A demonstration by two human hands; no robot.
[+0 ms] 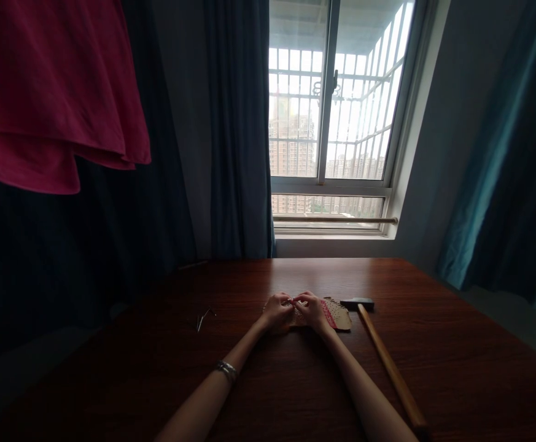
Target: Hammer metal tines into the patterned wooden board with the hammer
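Note:
My left hand (277, 309) and my right hand (310, 310) meet at the middle of the table, fingertips pinched together and almost touching. A tiny pinkish bit shows between the fingertips, too small to name. Beneath both hands lies a flat tan board (342, 318), its upper edge jagged with small points and its surface dotted with dark marks. A red patterned band (328, 314) runs across it beside my right hand; whether it is thread or print I cannot make out. My hands cover the board's middle.
To the right lies a hammer with a dark head (360, 304) and a long wooden handle (390, 362) pointing toward me. Thin metal pieces (204, 319) rest at the left on the brown table (258, 380). Pink cloth (60, 92) hangs at upper left, near dark curtains (240, 135) and a window.

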